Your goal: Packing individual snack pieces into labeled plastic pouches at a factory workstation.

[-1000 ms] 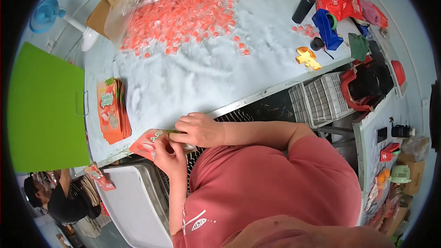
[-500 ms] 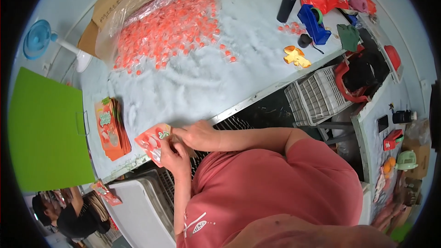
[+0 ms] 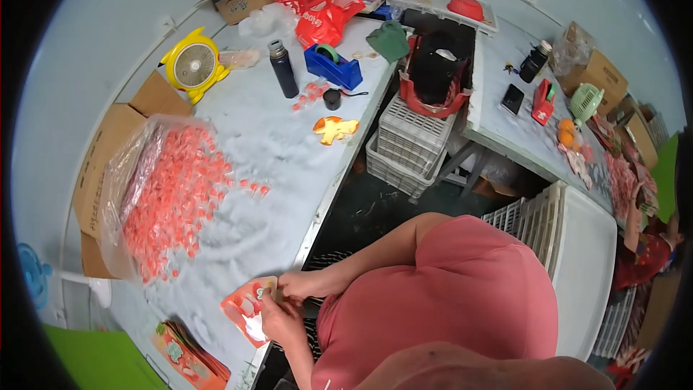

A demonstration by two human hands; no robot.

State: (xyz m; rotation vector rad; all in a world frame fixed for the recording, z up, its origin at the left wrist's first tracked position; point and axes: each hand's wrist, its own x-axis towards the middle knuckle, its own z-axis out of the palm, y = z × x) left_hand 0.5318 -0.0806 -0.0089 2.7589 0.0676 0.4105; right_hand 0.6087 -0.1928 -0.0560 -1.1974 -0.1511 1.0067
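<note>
An orange-red printed pouch (image 3: pixel 240 305) is held over the table's near edge, its printed face upward. My left hand (image 3: pixel 284 320) is closed on the pouch's near side, thumb lying on its face. At the pouch's upper corner, my right hand (image 3: pixel 300 285) has its fingers closed on the edge, close to the left fingertips. Whether the pouch's mouth is parted I cannot tell. To the left of it a stack of similar pouches (image 3: pixel 186 361) lies on the table. Farther off, individually wrapped red candies (image 3: pixel 177 195) spill from a clear plastic liner (image 3: pixel 115 191) in a cardboard box.
On the white table (image 3: pixel 271 195) are a dark thermos (image 3: pixel 282 71), a blue tape dispenser (image 3: pixel 332 67), orange peel (image 3: pixel 334 130) and a yellow fan (image 3: pixel 195 65). Stacked crates (image 3: pixel 408 148) stand beyond the table edge. A second table (image 3: pixel 505 126) is at the right, with trays (image 3: pixel 585 267) nearby.
The view has swung toward the right, bringing the second table and more trays into sight. Both hands stay on the same pouch, with only slight finger movement.
</note>
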